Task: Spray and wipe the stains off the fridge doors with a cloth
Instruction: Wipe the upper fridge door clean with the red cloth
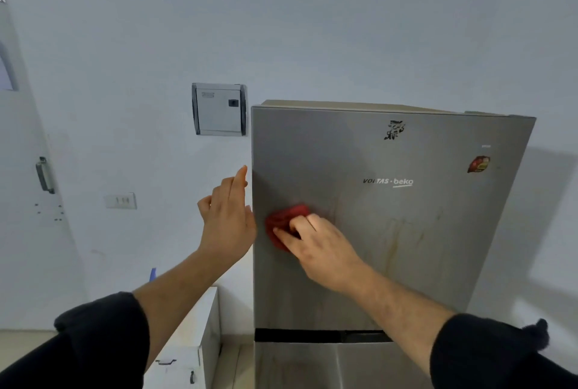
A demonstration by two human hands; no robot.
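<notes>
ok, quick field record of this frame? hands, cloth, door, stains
right hand: grips red cloth, pressing it on upper fridge door near its left edge
left hand: holds nothing, fingers straight, at the door's left edge; contact unclear
stains: brownish streaks running down the door, right of the cloth
stickers: black sticker top centre; red sticker upper right

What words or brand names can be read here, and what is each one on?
"VOLTAS · beko": on the upper fridge door.
black sticker near the door's top: marks unreadable.
red sticker at the door's right: print too small.
tiny mark above it: blurred.
label on the wall box: too small.
</notes>
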